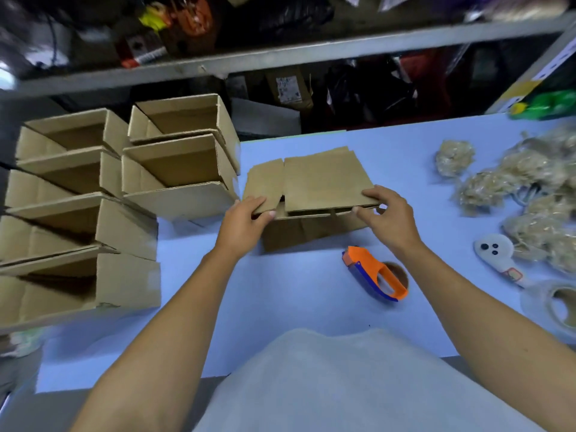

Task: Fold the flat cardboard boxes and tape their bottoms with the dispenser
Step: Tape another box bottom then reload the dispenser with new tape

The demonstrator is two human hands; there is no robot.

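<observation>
Cardboard box [314,227] on blue table [280,294], flaps half folded. Left hand [246,219] and right hand [386,213] apart, each pinching 1 flap. Orange tape dispenser [375,274] lying near.

likely a packing stockroom: cluttered shelf [280,54], stacked boxes [93,194].

The box [324,182] in my hands is plain brown cardboard, same brown as the folded boxes [93,198] stacked on my left, all on a pale blue table [280,291]. The dispenser [374,274] is bright orange with a blue edge and a brown roll core, and the second dispenser [495,249] is cream-white with black dots. Straw-coloured tangles [530,194], a clear tape roll [551,307], and something green and yellow [545,106] far right.
</observation>
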